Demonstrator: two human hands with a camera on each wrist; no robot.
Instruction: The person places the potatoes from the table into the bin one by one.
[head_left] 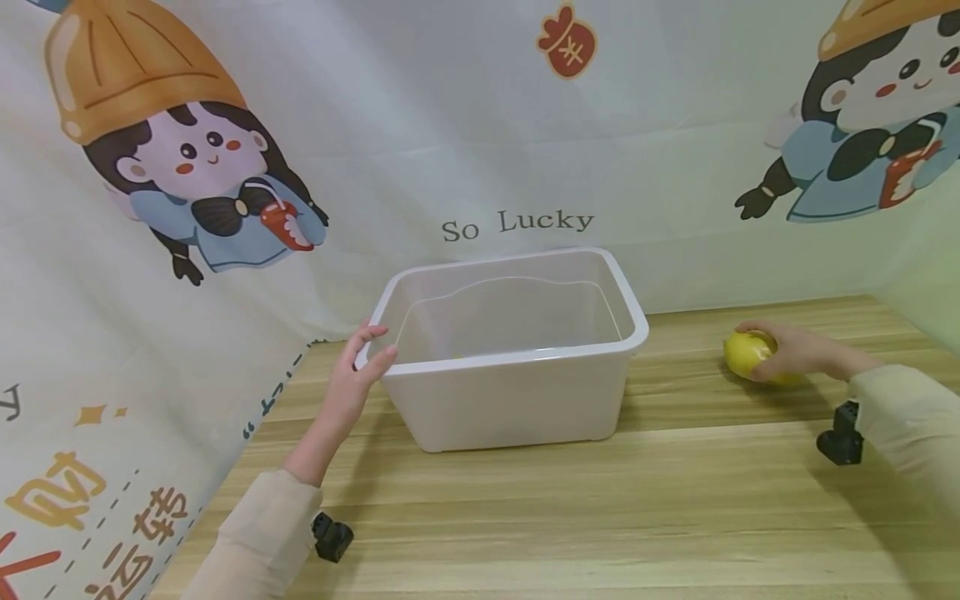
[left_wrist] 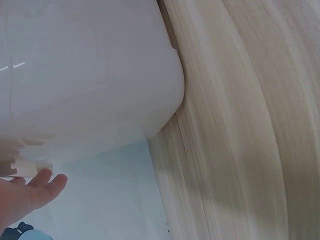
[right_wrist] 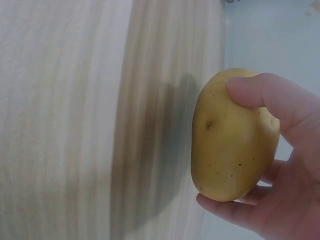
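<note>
A potato [head_left: 744,353] is gripped by my right hand [head_left: 801,350] at the right of the table. In the right wrist view the thumb lies across the speckled yellow-brown potato [right_wrist: 232,145] while fingers reach round its far side. Its shadow falls beside it, and the potato appears raised off the wood. My left hand [head_left: 348,387] holds the left front corner of a white plastic bin [head_left: 506,404] by its rim. The left wrist view shows the bin's smooth wall [left_wrist: 100,75], with the fingers partly hidden at the lower left.
The bin stands on a wood-grain table [head_left: 570,517], near its back edge. A sliver of something yellow [head_left: 459,358] peeks over the bin's front rim from inside; its kind is hidden. Behind hangs a printed white cloth [head_left: 420,108], which also covers the left side.
</note>
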